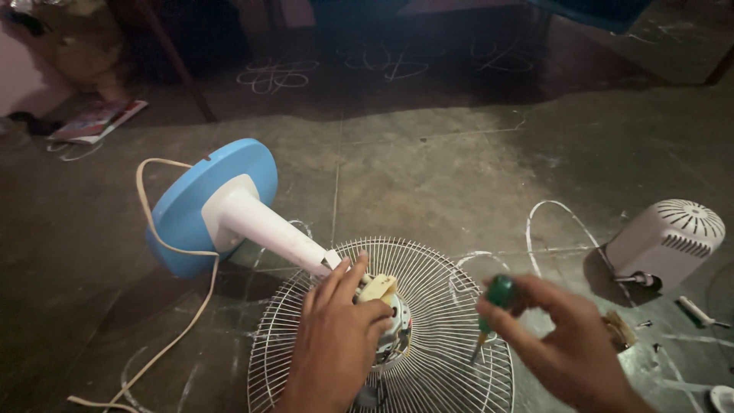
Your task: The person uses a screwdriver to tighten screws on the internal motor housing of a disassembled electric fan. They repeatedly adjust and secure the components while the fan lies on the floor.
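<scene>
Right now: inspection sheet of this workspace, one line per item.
Surface: grey concrete floor, chalk marks, dim light.
Job's things: fan lying on its side; motor bare on the wire guard; white stem runs to the blue base.
Clutter: white motor cover at right; small loose parts beside it; booklet far left.
Grips: left hand rests on the motor; right hand holds a green-handled screwdriver, tip over the guard.
Cables: cream cord loops from the base across the floor.
Surroundings: furniture legs and dark shapes at the back, unclear.
</scene>
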